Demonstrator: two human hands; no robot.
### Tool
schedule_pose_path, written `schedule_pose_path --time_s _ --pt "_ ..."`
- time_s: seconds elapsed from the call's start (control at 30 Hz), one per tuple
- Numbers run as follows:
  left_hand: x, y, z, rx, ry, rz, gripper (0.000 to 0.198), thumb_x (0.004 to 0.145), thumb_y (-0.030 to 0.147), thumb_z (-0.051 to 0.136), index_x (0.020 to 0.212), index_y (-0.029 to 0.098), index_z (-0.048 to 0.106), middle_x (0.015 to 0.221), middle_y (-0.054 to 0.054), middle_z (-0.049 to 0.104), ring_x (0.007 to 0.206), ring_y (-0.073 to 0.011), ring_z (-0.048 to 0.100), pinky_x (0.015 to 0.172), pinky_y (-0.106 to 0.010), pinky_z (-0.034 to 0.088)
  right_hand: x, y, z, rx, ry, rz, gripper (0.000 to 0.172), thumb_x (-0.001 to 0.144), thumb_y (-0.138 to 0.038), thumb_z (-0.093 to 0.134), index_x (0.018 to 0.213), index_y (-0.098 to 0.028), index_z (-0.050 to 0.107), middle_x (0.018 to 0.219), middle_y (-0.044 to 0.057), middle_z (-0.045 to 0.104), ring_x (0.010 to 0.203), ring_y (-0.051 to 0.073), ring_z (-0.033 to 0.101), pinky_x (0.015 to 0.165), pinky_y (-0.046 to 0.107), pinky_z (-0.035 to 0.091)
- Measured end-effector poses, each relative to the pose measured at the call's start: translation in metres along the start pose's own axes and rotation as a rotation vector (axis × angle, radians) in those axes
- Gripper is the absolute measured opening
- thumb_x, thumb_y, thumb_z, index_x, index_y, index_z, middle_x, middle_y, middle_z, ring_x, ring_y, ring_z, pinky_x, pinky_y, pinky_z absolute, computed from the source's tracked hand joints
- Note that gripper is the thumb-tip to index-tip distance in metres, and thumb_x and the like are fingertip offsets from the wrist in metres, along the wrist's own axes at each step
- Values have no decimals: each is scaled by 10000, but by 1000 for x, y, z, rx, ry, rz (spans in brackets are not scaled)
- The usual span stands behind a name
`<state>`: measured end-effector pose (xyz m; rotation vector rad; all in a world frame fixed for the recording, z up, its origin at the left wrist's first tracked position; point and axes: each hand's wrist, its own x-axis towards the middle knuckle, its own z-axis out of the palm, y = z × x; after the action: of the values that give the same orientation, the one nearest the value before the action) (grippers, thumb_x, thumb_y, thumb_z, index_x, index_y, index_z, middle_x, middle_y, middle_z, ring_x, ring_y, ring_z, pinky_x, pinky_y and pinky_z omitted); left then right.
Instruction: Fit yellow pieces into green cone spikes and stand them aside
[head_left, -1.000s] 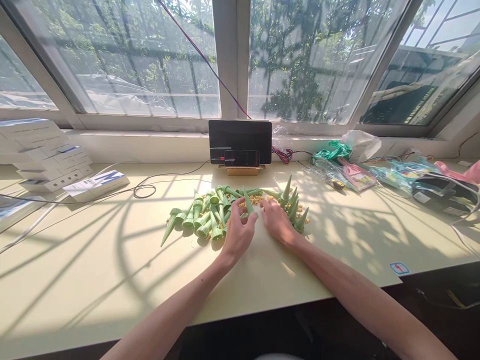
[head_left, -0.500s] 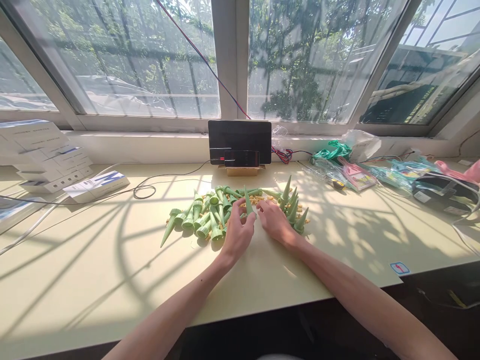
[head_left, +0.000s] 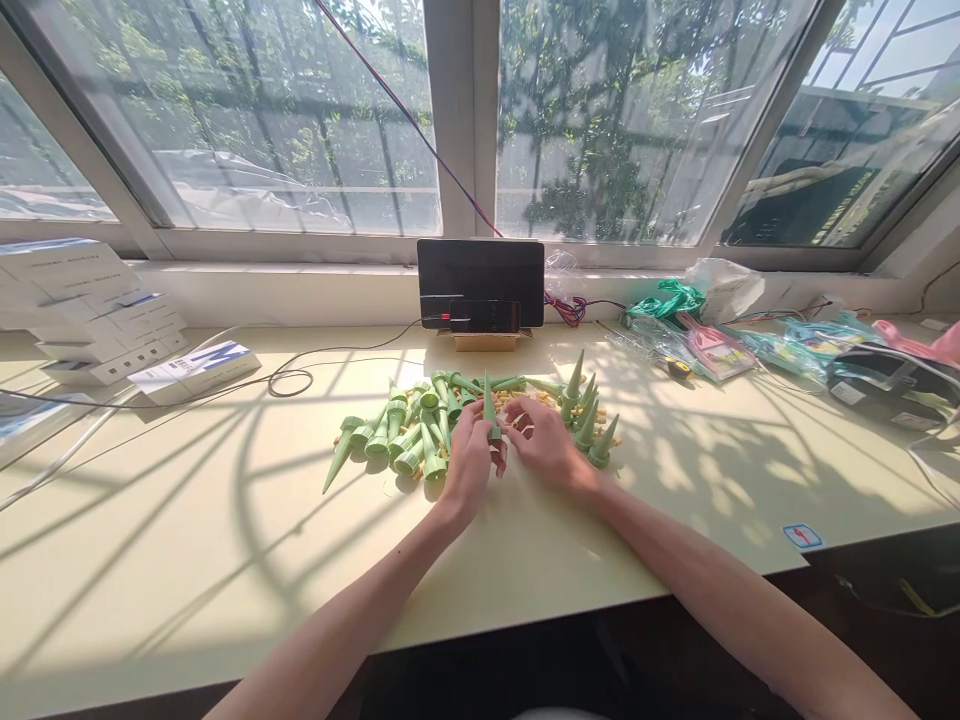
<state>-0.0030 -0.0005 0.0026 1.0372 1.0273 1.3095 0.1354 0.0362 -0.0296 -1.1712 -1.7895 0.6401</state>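
Observation:
My left hand (head_left: 471,462) is closed around a green plastic spike (head_left: 489,405), which it holds point up. Close by on the right, my right hand (head_left: 546,440) has its fingers bent together at the spike's collar; whatever lies between its fingertips is too small to make out. To the left lies a heap of similar green spikes (head_left: 409,425), with wide collars and tapered points. On the other side a few green spikes (head_left: 576,385) stand point up. Small tan pieces (head_left: 551,394) are spread behind my hands, partly covered by them.
A dark tablet (head_left: 480,275) stands at the back on a small cardboard box (head_left: 485,343). White boxes (head_left: 90,300) are stacked at the left beside cables (head_left: 292,380). Plastic-wrapped goods (head_left: 716,350) and a black case (head_left: 889,385) lie at the right. The table's front edge is close to my forearms.
My left hand has turned, and the spike in it is a little lower and more upright. My right fingers have curled in toward the spike's collar.

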Motion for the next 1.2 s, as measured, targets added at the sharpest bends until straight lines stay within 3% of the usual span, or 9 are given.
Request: schedule_pose_path --time_s 0.2,0.37,0.63,0.77,0.93,1.07,1.2 --pt "-1 1 0 -67 -6 1 170 886 360 532 967 211 543 757 15 582 491 -103 476 394 -231 371 -1 -2 0 202 -10 5 115 921 -309 606 958 -202 587 881 32 657 650 157 654 611 305 562" --pt "-2 3 0 -94 -42 -5 266 927 476 575 890 224 499 734 28 558 496 -99 479 391 -218 370 -1 -8 -1 231 43 3 118 909 -325 618 903 -212 584 810 13 653 599 146 630 566 287 536" --pt "-4 6 0 -124 -66 -48 461 804 525 784 980 238 468 674 88 521 422 -59 398 363 -196 311 1 -10 0 295 118 0 203 901 -417 666 876 -225 602 749 5 645 589 161 643 544 299 562" --pt "-4 5 0 -105 -62 -35 479 804 528 795 966 243 445 641 105 513 397 -49 365 345 -185 293 1 -12 -1 370 168 -33 191 897 -399 679 903 -224 603 783 12 659 661 184 702 592 321 609" --pt "-2 3 0 -93 -50 10 470 805 563 792 927 226 488 727 68 551 450 -65 468 348 -202 369 1 -12 0 401 199 -36 206 889 -402 692 926 -222 599 828 17 670 705 195 734 655 352 650" --pt "0 2 0 -93 -41 67 439 805 568 789 876 194 569 788 12 574 609 -110 573 401 -215 443 1 -12 0 431 226 -45 202 886 -388 706 943 -216 617 855 29 678 761 209 755 689 358 668" --pt "2 -1 -1 -98 -37 96 435 821 588 764 846 181 613 758 -8 569 656 -131 565 458 -237 495 0 -14 0 429 260 -63 218 890 -394 729 958 -210 635 874 34 698 750 202 758 716 364 676"
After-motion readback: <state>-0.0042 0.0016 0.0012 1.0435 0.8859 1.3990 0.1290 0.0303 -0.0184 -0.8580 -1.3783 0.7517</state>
